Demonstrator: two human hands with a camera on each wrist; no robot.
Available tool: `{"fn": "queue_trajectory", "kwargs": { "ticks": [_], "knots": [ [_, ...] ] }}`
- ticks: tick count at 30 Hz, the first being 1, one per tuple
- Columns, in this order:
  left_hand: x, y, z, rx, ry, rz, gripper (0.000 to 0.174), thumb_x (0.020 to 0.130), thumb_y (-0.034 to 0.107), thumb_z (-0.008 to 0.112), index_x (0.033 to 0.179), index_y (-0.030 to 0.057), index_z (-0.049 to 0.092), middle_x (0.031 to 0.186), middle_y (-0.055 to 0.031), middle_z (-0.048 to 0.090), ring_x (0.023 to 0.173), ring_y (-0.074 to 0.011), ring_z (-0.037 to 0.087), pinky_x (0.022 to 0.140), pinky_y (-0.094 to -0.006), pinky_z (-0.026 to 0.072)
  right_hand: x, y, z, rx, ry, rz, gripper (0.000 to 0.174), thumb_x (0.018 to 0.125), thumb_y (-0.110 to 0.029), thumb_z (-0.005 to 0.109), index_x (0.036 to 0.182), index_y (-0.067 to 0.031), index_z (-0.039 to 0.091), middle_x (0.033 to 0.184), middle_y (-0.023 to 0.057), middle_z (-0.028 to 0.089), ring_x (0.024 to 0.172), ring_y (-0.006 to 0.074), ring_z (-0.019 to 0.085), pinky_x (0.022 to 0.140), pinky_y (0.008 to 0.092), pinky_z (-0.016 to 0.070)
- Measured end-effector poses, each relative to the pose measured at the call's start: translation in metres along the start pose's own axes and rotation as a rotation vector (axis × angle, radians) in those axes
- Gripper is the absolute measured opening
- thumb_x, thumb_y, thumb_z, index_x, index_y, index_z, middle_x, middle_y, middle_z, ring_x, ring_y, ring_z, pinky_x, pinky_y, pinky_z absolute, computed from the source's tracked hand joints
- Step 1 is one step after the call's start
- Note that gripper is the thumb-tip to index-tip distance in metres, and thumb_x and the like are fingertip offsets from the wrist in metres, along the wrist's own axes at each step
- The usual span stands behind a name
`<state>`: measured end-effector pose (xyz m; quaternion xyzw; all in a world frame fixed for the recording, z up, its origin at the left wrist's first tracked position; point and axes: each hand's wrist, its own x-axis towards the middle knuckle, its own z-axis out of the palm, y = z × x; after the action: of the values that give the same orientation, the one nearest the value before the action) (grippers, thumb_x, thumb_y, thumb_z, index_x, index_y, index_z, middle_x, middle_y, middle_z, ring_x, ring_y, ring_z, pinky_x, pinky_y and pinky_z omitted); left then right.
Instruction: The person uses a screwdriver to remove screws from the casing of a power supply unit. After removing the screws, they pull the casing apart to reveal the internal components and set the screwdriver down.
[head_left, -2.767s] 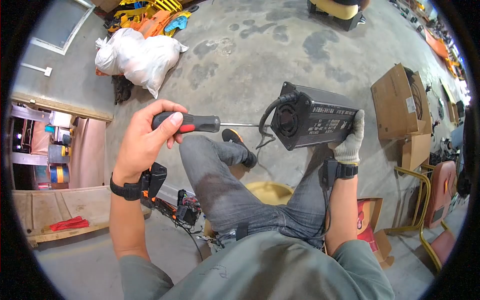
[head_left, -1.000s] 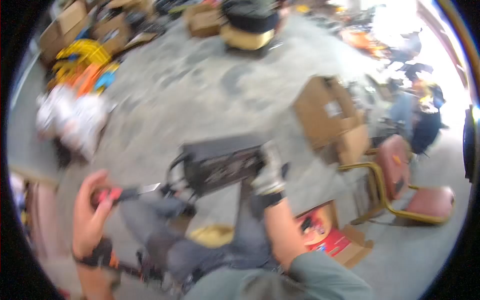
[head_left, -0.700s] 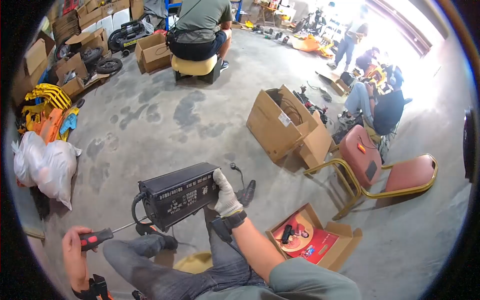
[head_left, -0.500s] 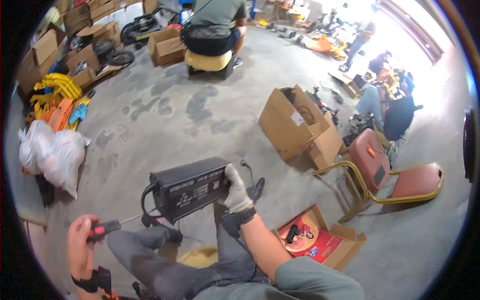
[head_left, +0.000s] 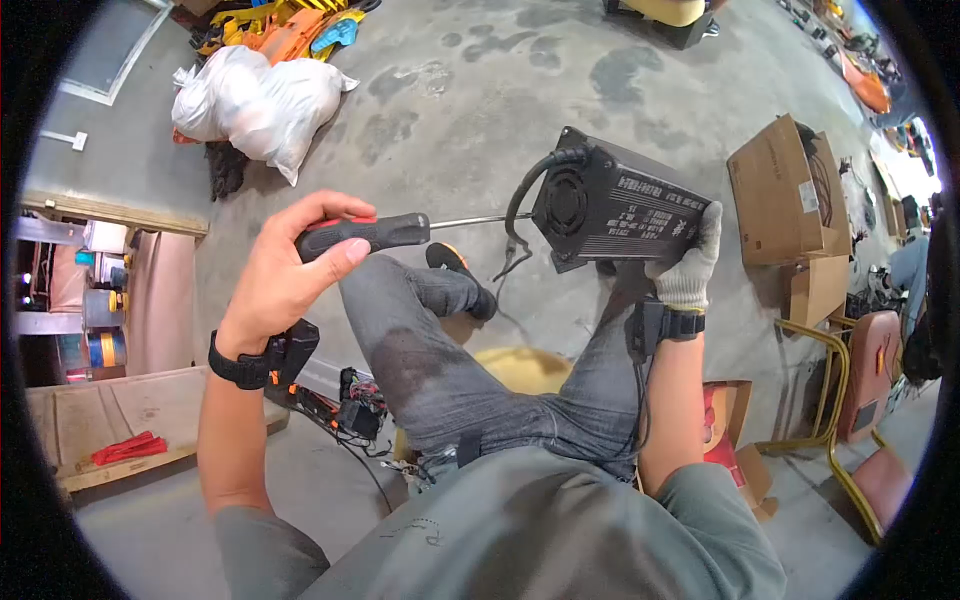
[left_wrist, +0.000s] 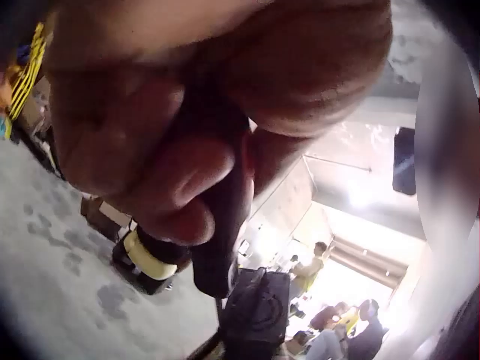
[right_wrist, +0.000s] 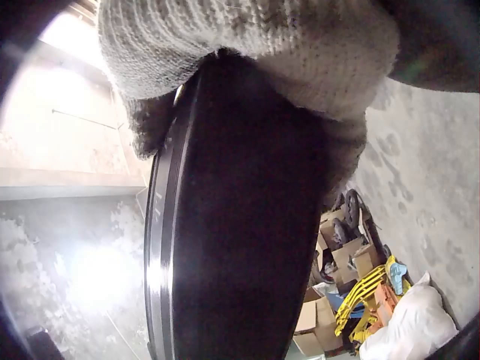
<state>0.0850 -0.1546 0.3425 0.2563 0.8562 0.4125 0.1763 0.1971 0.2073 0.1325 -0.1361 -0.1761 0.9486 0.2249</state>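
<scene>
My bare left hand grips a black-and-red screwdriver, thumb along the handle. Its thin metal shaft points right, and the tip meets the left corner of a black battery charger. That charger has a round fan grille, white printed lettering and a cable curling from its fan end. It is held up over the legs by my right hand, in a white knit glove, gripping the far end. In the right wrist view the gloved fingers wrap the charger's end. The left wrist view shows fingers curled round the dark handle.
A yellow seat shows between the legs. Left are a board bearing a red cloth and tangled wires. A white sack lies ahead; a cardboard box and pink chair stand right.
The head view swung up and right across the room, showing other people, and is now back down on the hands. Both hands keep hold of the screwdriver and charger throughout.
</scene>
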Motion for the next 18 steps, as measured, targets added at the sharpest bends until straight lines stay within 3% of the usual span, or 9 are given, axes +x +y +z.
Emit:
{"fn": "queue_trajectory", "kwargs": {
  "ticks": [4,6,9,13,15,16,18],
  "knots": [
    [0.001,0.010,-0.001,-0.091,0.044,-0.143,0.028,0.092,0.028,0.059,0.103,0.0025,0.063,0.080,-0.0016,0.062,0.063,-0.0029,0.050,0.052,-0.0185,0.0361,-0.001,0.000,0.002,0.034,-0.026,-0.025,0.038,0.090,-0.040,0.061,0.107,-0.0070,0.066,0.105,0.0101,0.068,0.089,0.0254,0.067,0.074,0.0397,0.0584],
    [0.008,0.008,-0.006,-0.412,-0.030,-0.469,0.036,0.096,0.039,0.051,0.102,0.0047,0.062,0.068,-0.0034,0.059,0.044,-0.0059,0.047,0.038,-0.0174,0.0308,-0.001,-0.002,-0.001,0.009,-0.031,-0.013,0.038,0.090,-0.042,0.060,0.104,-0.0073,0.066,0.104,0.0100,0.068,0.090,0.0253,0.067,0.077,0.0406,0.0572],
    [0.009,0.003,-0.006,-0.404,-0.020,-0.496,0.043,0.099,0.044,0.042,0.102,0.0060,0.062,0.064,-0.0060,0.059,0.036,-0.0070,0.044,0.032,-0.0188,0.0265,-0.002,-0.003,0.001,-0.009,-0.027,-0.009,0.038,0.090,-0.043,0.059,0.102,-0.0077,0.066,0.104,0.0096,0.068,0.092,0.0251,0.067,0.080,0.0415,0.0560],
    [0.009,0.001,-0.005,-0.271,-0.035,-0.410,0.039,0.099,0.041,0.045,0.103,0.0057,0.061,0.065,-0.0041,0.059,0.040,-0.0045,0.042,0.036,-0.0173,0.0278,-0.002,-0.003,-0.002,-0.001,0.006,0.002,0.036,0.090,-0.042,0.060,0.102,-0.0078,0.066,0.103,0.0092,0.069,0.091,0.0250,0.067,0.080,0.0411,0.0560],
    [0.008,0.002,-0.002,-0.155,-0.004,-0.238,0.033,0.098,0.036,0.048,0.102,0.0057,0.061,0.069,-0.0013,0.058,0.048,-0.0024,0.043,0.043,-0.0164,0.0308,-0.003,-0.001,0.004,-0.013,0.004,-0.009,0.036,0.090,-0.042,0.060,0.102,-0.0076,0.066,0.103,0.0094,0.069,0.091,0.0253,0.067,0.080,0.0417,0.0557],
    [0.007,0.004,0.000,-0.155,-0.005,-0.239,0.033,0.098,0.036,0.048,0.102,0.0057,0.061,0.069,-0.0013,0.058,0.048,-0.0024,0.043,0.043,-0.0164,0.0308,-0.004,0.000,0.006,-0.027,0.005,-0.023,0.037,0.090,-0.041,0.060,0.102,-0.0075,0.066,0.103,0.0095,0.069,0.092,0.0255,0.067,0.081,0.0422,0.0555],
    [0.003,0.009,0.004,-0.106,0.049,-0.145,0.024,0.095,0.026,0.056,0.101,0.0028,0.060,0.074,0.0015,0.058,0.057,-0.0020,0.041,0.051,-0.0186,0.0342,-0.002,-0.001,0.000,-0.005,-0.017,-0.024,0.037,0.090,-0.041,0.060,0.103,-0.0071,0.066,0.104,0.0099,0.069,0.092,0.0260,0.066,0.082,0.0429,0.0551]
  ]
}}
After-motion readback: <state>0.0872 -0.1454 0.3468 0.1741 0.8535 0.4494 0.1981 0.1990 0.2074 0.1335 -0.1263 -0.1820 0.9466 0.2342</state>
